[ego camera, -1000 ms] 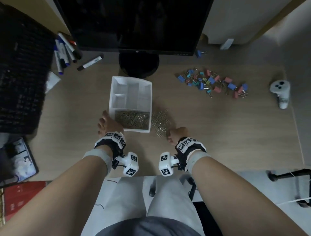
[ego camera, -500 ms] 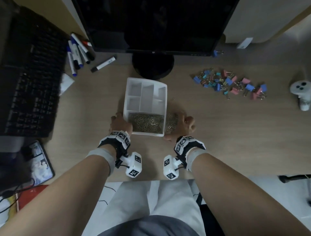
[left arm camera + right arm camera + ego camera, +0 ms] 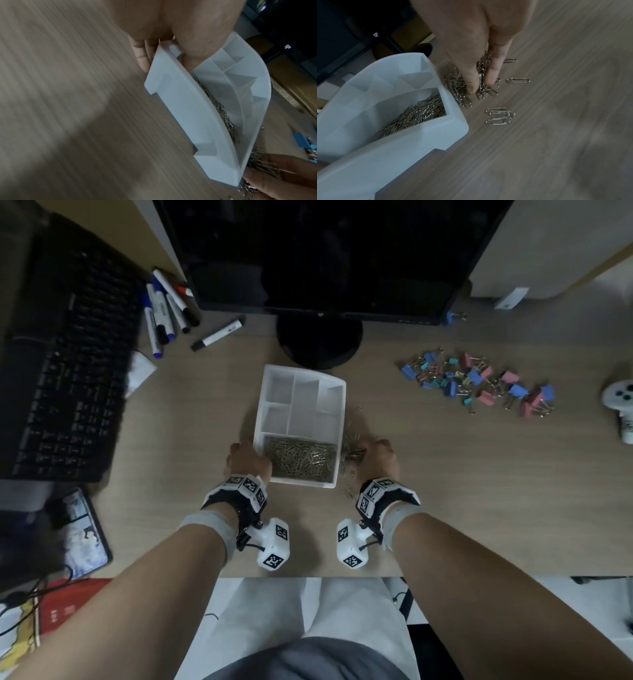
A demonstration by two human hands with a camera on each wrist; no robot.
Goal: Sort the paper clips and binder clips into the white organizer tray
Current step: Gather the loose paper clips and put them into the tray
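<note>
The white organizer tray (image 3: pixel 302 483) sits on the desk in front of the monitor stand. Its long near compartment holds a heap of paper clips (image 3: pixel 301 462). My left hand (image 3: pixel 248 460) grips the tray's near left corner, with the thumb (image 3: pixel 197 44) over the rim and the fingers (image 3: pixel 142 56) outside the wall. My right hand (image 3: pixel 481 85) pinches a bunch of loose paper clips (image 3: pixel 457 82) from the pile against the tray's right wall (image 3: pixel 450 102). A few clips (image 3: pixel 500 116) lie apart on the desk. Coloured binder clips (image 3: pixel 479 381) lie scattered at the far right.
A black monitor and its round stand (image 3: pixel 318 344) rise just behind the tray. A keyboard (image 3: pixel 68 371) and several markers (image 3: pixel 164 309) lie at the left. A white controller (image 3: pixel 621 405) rests at the right edge. One blue binder clip (image 3: pixel 454 317) sits under the monitor.
My right hand has moved forward along the tray's right side into the clip pile and closed on clips. My left hand has moved up and taken hold of the tray's corner.
</note>
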